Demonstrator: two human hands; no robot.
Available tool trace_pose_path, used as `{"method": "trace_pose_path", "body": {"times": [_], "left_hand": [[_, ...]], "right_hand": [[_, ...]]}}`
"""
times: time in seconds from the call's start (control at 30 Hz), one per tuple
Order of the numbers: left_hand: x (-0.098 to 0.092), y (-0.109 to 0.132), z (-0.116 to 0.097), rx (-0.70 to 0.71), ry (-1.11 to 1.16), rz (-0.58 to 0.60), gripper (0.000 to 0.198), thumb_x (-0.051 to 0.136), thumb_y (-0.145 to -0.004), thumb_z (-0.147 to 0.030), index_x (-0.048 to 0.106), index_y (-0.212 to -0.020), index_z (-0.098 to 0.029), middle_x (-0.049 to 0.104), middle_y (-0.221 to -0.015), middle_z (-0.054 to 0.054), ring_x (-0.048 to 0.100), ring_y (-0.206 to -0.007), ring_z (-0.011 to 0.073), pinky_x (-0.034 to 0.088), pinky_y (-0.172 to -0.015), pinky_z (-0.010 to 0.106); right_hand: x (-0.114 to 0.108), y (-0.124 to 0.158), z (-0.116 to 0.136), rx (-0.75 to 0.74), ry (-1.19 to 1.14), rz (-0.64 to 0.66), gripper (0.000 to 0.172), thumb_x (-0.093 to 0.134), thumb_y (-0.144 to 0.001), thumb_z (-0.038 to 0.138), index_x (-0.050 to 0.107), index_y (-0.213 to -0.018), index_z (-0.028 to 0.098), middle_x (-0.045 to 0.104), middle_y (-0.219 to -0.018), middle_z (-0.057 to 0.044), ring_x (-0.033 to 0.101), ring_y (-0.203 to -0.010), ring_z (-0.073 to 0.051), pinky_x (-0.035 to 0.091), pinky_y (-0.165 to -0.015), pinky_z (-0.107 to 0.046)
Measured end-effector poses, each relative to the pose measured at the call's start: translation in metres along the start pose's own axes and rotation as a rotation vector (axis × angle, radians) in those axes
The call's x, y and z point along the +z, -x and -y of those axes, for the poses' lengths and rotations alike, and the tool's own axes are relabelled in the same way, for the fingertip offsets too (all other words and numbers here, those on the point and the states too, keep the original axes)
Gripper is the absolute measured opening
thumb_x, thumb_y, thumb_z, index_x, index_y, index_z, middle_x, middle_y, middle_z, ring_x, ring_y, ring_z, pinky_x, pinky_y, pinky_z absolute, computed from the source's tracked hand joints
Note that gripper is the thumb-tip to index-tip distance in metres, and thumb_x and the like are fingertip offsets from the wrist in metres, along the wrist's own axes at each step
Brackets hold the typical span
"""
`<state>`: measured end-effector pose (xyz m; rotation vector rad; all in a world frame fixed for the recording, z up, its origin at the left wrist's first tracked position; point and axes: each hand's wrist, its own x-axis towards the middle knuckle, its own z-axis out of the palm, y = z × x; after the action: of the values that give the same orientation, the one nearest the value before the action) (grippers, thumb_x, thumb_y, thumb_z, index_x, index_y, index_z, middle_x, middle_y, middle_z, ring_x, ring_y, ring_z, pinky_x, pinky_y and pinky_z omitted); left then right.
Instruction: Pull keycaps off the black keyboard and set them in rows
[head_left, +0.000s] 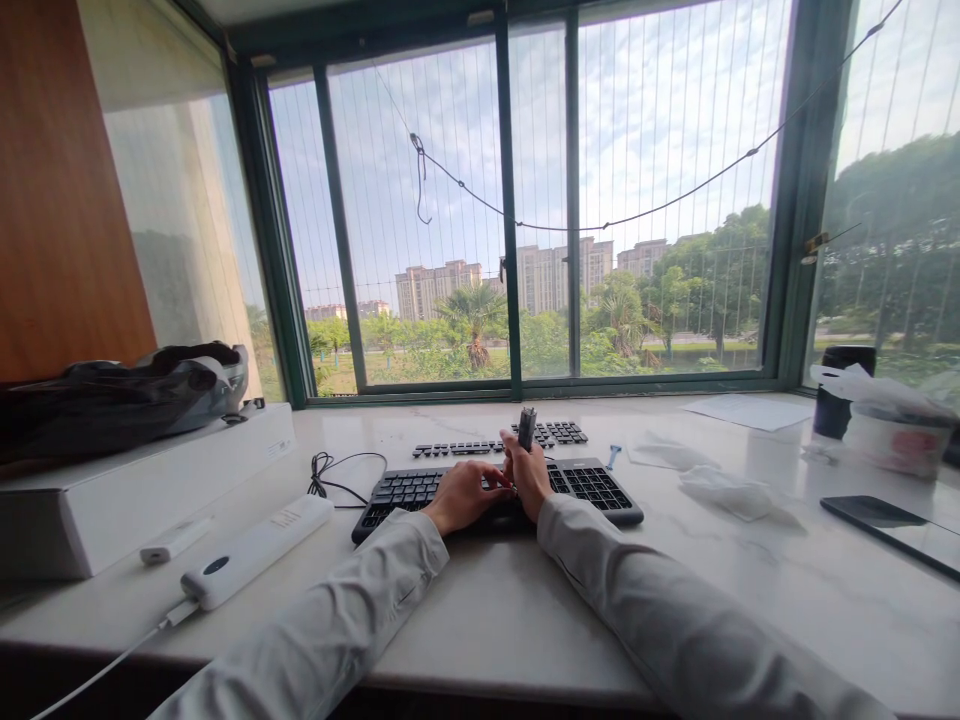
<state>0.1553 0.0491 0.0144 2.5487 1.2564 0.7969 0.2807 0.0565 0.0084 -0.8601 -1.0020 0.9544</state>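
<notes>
A black keyboard (626, 508) lies in front of me. Keycaps cover its left part, while bare switch openings show on its right. My right hand (531, 473) is closed around a dark, narrow handle-like object (527, 428) that sticks up from the fist; its lower end is hidden. Beside it, above the middle of the keyboard, my left hand (469, 492) has its fingers drawn together against the right hand. What they pinch, if anything, is too small to make out. Loose black keycaps (562, 433) stand in rows behind the keyboard.
A small blue tool (614, 457) lies right of the keyboard, near crumpled clear plastic (731, 490). Farther right are a phone (892, 520) and a bagged tub (900, 440). Leftward sit a coiled cable (322, 475), a white power bank (259, 550) and a white box (157, 490).
</notes>
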Motion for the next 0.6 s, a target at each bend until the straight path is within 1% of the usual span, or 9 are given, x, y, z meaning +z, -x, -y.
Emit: {"method": "trace_pose_path", "body": {"times": [0.13, 0.33, 0.6], "left_hand": [[-0.0008, 0.0005, -0.0009, 0.001, 0.010, 0.007, 0.032, 0.061, -0.077, -0.049, 0.075, -0.092, -0.025, 0.073, -0.086, 0.002, 0.064, -0.081, 0.0197, 0.043, -0.073, 0.027], [0.0003, 0.0002, 0.0007, 0.010, 0.015, -0.006, 0.029, 0.062, -0.076, -0.048, 0.075, -0.090, -0.025, 0.072, -0.084, 0.001, 0.065, -0.080, 0.0189, 0.043, -0.073, 0.026], [0.0004, 0.0000, 0.0001, -0.004, 0.020, 0.003, 0.032, 0.061, -0.077, -0.049, 0.075, -0.091, -0.024, 0.072, -0.085, 0.002, 0.064, -0.080, 0.0190, 0.043, -0.075, 0.027]], "right_hand": [[0.0003, 0.0020, 0.0034, 0.014, -0.004, -0.007, 0.040, 0.060, -0.073, 0.048, 0.037, -0.054, 0.022, 0.032, -0.042, 0.007, 0.027, -0.039, -0.008, 0.023, -0.039, -0.026], [0.0008, 0.0026, 0.0045, 0.022, -0.035, -0.007, 0.040, 0.061, -0.072, 0.048, 0.037, -0.054, 0.022, 0.029, -0.042, 0.008, 0.026, -0.039, -0.008, 0.020, -0.040, -0.026], [0.0012, 0.0040, 0.0063, 0.035, -0.045, -0.019, 0.038, 0.061, -0.072, 0.047, 0.038, -0.054, 0.022, 0.029, -0.042, 0.008, 0.026, -0.039, -0.008, 0.020, -0.040, -0.026]]}}
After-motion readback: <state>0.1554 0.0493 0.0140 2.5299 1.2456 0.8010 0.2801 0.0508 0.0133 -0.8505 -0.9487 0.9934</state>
